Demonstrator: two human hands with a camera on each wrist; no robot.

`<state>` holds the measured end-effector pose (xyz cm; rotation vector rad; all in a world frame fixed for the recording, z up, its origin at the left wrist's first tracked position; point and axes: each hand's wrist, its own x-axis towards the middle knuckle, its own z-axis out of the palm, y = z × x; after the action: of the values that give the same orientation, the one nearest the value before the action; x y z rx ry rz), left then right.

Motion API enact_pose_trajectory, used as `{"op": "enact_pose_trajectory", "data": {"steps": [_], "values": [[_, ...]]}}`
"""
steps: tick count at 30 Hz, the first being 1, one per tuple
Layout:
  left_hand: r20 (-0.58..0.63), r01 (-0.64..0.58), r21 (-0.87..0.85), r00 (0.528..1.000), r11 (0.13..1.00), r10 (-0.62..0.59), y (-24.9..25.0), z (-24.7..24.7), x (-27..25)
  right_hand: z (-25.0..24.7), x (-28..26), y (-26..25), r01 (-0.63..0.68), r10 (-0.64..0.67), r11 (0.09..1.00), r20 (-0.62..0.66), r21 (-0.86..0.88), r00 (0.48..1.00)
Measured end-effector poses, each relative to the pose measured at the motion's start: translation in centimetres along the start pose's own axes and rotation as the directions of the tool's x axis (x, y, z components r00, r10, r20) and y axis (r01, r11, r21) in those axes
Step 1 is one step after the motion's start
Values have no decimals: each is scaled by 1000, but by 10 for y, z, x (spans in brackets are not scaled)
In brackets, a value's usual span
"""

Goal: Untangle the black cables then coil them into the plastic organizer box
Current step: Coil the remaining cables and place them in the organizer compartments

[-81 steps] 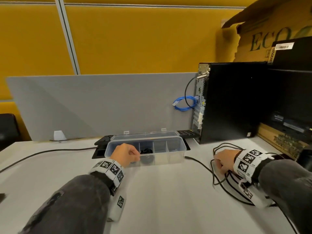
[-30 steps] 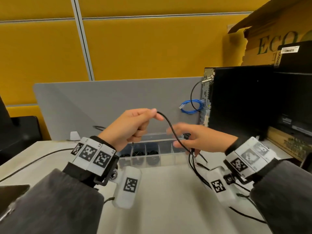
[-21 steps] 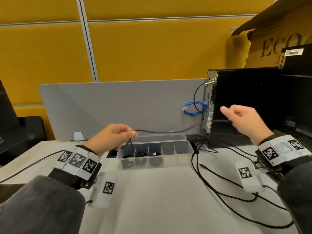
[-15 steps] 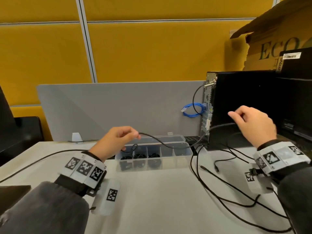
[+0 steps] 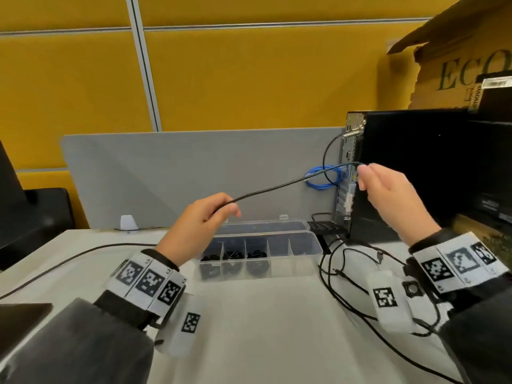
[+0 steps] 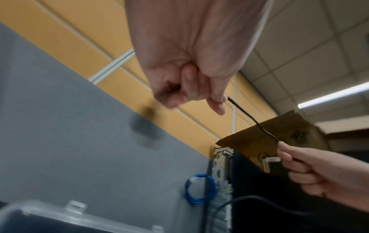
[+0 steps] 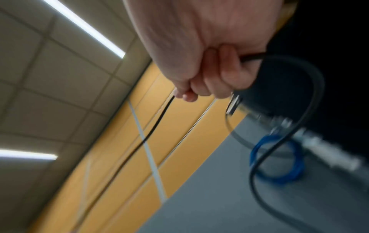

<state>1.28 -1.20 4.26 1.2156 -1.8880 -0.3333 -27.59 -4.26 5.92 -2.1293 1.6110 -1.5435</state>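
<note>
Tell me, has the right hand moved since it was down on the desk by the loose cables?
Yes. The right hand has risen off the desk and now pinches the black cable in front of the computer tower.

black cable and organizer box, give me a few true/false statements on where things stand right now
1. Both hands hold the same black cable above the desk. True: the left hand and the right hand each pinch it, a span running between them.
2. The plastic organizer box has its lid closed. False: it stands open.
3. Three compartments of the box already hold coiled black cables. True.
4. The blue cable lies coiled inside the box. False: it hangs looped beside the black computer tower.
5. No loose cable is left on the desk. False: loose black cables lie right of the box.
</note>
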Motion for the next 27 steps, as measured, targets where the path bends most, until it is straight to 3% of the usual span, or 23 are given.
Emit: {"op": "enact_pose_trajectory", "data": {"steps": [2, 5, 7, 9, 10, 12, 14, 16, 19, 21, 22, 23, 24, 25, 26, 27], "values": [[61, 29, 35, 998, 999, -31, -3, 1, -5, -7, -1, 12, -18, 15, 970, -15, -241, 1000], [113, -19, 53, 994, 998, 13, 11, 14, -8, 7, -19, -12, 184, -48, 858, 281, -480, 959], [128, -66, 4, 990, 998, 65, 22, 24, -8, 25, -38, -41, 335, -143, 846, 428, -415, 892], [128, -23, -201, 991, 979, 50, 32, 28, -9, 39, -48, -59, 423, -308, 885, 436, -196, 846], [133, 36, -355, 991, 934, 12, 35, 28, -11, 44, -50, -62, 379, -338, 925, 401, -24, 851], [186, 154, -654, 982, 741, -39, 38, 23, -16, 49, -50, -59, 273, -315, 946, 288, 175, 904], [236, 202, -813, 972, 546, -7, 39, 17, -19, 55, -49, -53, 201, -248, 950, 186, 238, 951], [222, 189, -889, 974, 418, 33, 43, 15, -20, 63, -52, -52, 94, -183, 922, 208, 375, 961], [115, 100, -926, 993, 365, 21, 50, 18, -15, 75, -60, -54, -100, -144, 863, 432, 495, 890], [33, 55, -934, 997, 353, -67, 45, 23, -9, 78, -70, -60, -172, -142, 900, 642, 401, 753], [-17, 26, -926, 993, 376, -113, 40, 24, -5, 79, -75, -63, -165, -148, 925, 723, 343, 675], [-81, -6, -888, 986, 459, -143, 34, 25, -2, 79, -79, -64, -124, -166, 946, 774, 300, 611], [-161, -37, -769, 977, 639, -137, 26, 25, 0, 78, -82, -65, -48, -193, 962, 795, 268, 575], [-235, -58, -507, 969, 860, -73, 15, 25, 1, 75, -81, -64, 43, -219, 970, 792, 238, 570], [-245, -52, -143, 969, 988, 16, 5, 25, 1, 71, -77, -61, 125, -240, 970, 762, 207, 601], [-172, -34, 135, 983, 990, 57, -3, 27, 1, 67, -72, -58, 183, -257, 966, 699, 180, 668]]}}
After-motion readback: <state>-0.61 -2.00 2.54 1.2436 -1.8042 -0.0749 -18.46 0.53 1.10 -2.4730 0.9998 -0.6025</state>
